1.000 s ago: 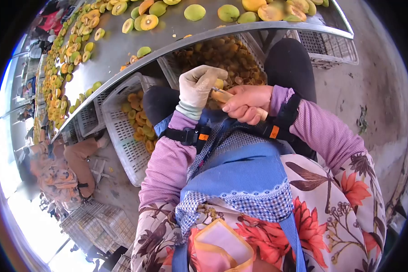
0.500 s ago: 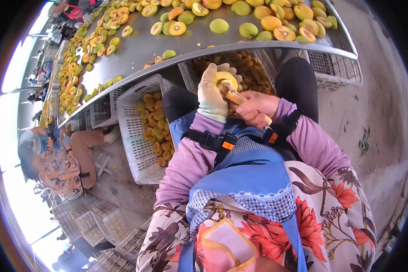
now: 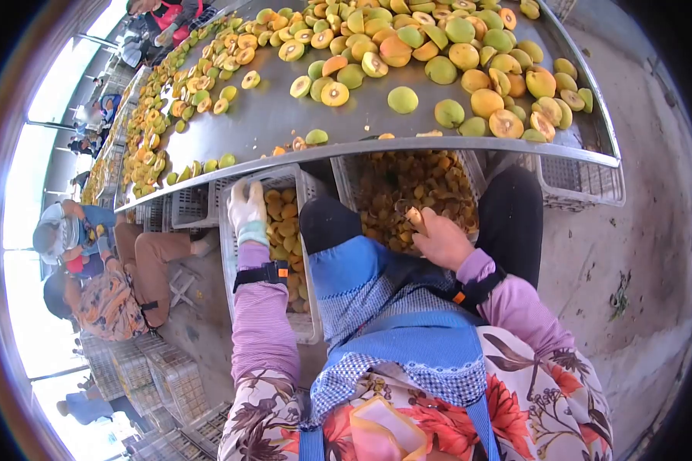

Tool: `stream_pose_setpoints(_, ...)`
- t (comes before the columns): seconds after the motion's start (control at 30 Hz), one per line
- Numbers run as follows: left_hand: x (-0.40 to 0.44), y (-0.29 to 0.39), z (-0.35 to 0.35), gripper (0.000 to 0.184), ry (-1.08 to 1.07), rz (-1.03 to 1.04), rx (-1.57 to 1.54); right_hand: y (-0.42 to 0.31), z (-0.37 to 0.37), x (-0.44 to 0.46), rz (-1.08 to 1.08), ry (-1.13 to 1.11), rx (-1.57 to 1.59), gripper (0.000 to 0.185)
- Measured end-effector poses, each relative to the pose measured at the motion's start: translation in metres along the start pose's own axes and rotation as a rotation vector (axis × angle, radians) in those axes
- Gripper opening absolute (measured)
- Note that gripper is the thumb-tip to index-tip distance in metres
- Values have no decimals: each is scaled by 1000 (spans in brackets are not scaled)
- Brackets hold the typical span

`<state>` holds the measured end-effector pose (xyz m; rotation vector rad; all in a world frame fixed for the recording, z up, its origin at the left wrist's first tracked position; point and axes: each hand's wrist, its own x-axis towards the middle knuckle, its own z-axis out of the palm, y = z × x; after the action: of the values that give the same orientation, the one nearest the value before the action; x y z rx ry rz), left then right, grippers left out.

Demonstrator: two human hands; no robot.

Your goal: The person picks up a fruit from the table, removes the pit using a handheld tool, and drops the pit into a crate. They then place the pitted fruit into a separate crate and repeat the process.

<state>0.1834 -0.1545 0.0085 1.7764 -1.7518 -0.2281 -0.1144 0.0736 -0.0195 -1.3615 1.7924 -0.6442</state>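
My left hand [image 3: 247, 211], in a pale glove, is over the left side of a white plastic crate [image 3: 307, 307] of yellow fruit halves [image 3: 284, 223]. Its fingers are stretched out and slightly apart, and no fruit shows in them. My right hand [image 3: 444, 242] is bare and wrapped round the wooden handle of a fruit corer [image 3: 415, 220], whose small metal loop points up and left. Below the corer, between my knees, a second crate [image 3: 347, 180] contains brownish-orange scraps [image 3: 407, 180]. The halves look like peaches or apricots.
A metal table [image 3: 277, 123] runs across in front of me, its raised edge above the crates. Whole-looking and cut fruit [image 3: 440, 67] lies piled on it. Another crate [image 3: 577, 180] stands under its right end. On the left sit co-workers [image 3: 104, 300] near stacked crates [image 3: 173, 376].
My left hand has moved left and down from in front of me to the crate, and the fruit half it held is gone from it. My right hand has drawn away lower with the corer.
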Motion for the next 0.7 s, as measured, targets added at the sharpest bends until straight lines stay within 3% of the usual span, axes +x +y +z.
stream_pose_setpoints(0.13, 48, 90, 55, 41, -239, 214, -61, -1, -3, 9, -34, 96, 152, 26)
stream_pose_setpoints(0.2, 68, 130, 97, 40, -267, 236, -9, 1, -5, 11, -115, 124, 213, 26)
stream_pose_setpoints(0.27, 83, 158, 137, 39, -305, 227, 84, 4, -9, 7, -56, 162, 213, 26)
stream_pose_setpoints(0.33, 104, 136, 216, 32, -368, 355, 32, -2, -8, 12, -71, 153, 204, 25)
stream_pose_setpoints(0.37, 91, 156, 193, 26, -377, 768, 455, -1, -5, 14, -96, 183, 221, 25)
stream_pose_setpoints(0.4, 90, 162, 206, 27, -458, 641, 547, 4, 0, 14, -126, 199, 252, 25)
stream_pose_setpoints(0.43, 74, 176, 189, 33, -268, 442, 215, 5, 4, 14, -181, 212, 292, 23)
stream_pose_setpoints(0.47, 75, 177, 188, 39, -353, 298, 52, 2, 4, 16, -228, 220, 335, 21)
stream_pose_setpoints(0.53, 72, 196, 160, 34, -514, 87, 214, -17, -11, 14, 165, -90, 640, 14)
stream_pose_setpoints(0.57, 67, 192, 159, 41, -481, 175, 229, -17, -10, 14, 147, -93, 703, 12)
stream_pose_setpoints(0.6, 61, 203, 137, 41, -576, 133, 153, -15, -8, 14, 138, -82, 771, 11)
stream_pose_setpoints(0.67, 42, 209, 116, 41, -516, 51, -143, -16, -9, 8, 127, -65, 866, 10)
stream_pose_setpoints(0.7, 26, 207, 104, 41, -555, -36, -439, -21, -12, 5, 118, -61, 896, 10)
